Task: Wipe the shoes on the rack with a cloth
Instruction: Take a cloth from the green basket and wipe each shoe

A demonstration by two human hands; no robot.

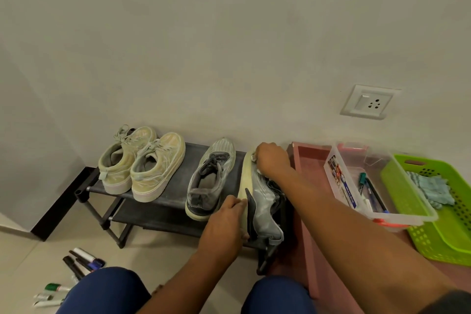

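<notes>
Grey sneaker (265, 201) tipped on its side at rack's (178, 160) right end, sole facing left, exposing the sole edge. Left hand (226, 222) grips the heel, steadying it. Right hand (271, 158) clenches white cloth (254, 157) against the toe, likely scrubbing.

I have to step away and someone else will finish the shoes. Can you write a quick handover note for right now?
Left hand holds the heel end of the tipped grey shoe, steadying it on its side on the rack.
Right hand has a grip on the white cloth, pressed at the shoe's toe.
The other grey shoe and the beige pair stand upright on the rack's top shelf.
Done: cannot tell which shoes are already wiped.
Left: finish this shoe, set it upright, check the rest.
</notes>
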